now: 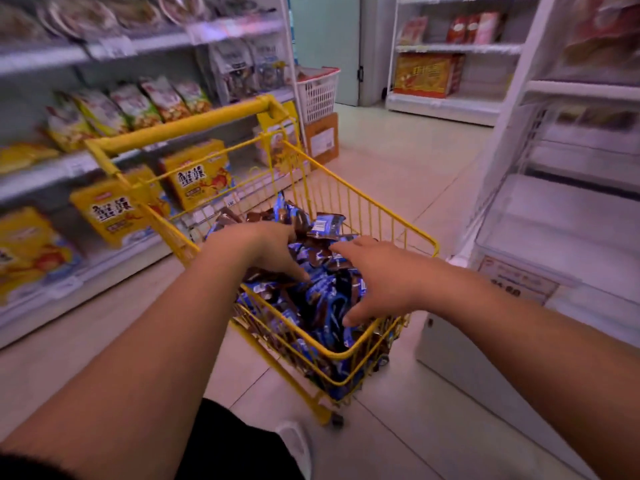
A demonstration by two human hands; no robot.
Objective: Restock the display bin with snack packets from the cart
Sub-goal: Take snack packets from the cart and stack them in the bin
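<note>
Our left hand (273, 252) and right hand (377, 282) reach with spread, empty fingers into the yellow cart (363, 216). The snack packets (311, 306) piled inside look light, crinkly and slippery; we should scoop bunches.

Open top on yellow cart (349, 199), heaped packets (311, 299) inside; clear display bin (519, 258) just right, open above; shelves (104, 161) crowding left.

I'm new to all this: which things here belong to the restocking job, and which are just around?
Job:
yellow cart
snack packets
display bin
left hand
right hand

Just around:
yellow boxes
white basket
cardboard box
</note>
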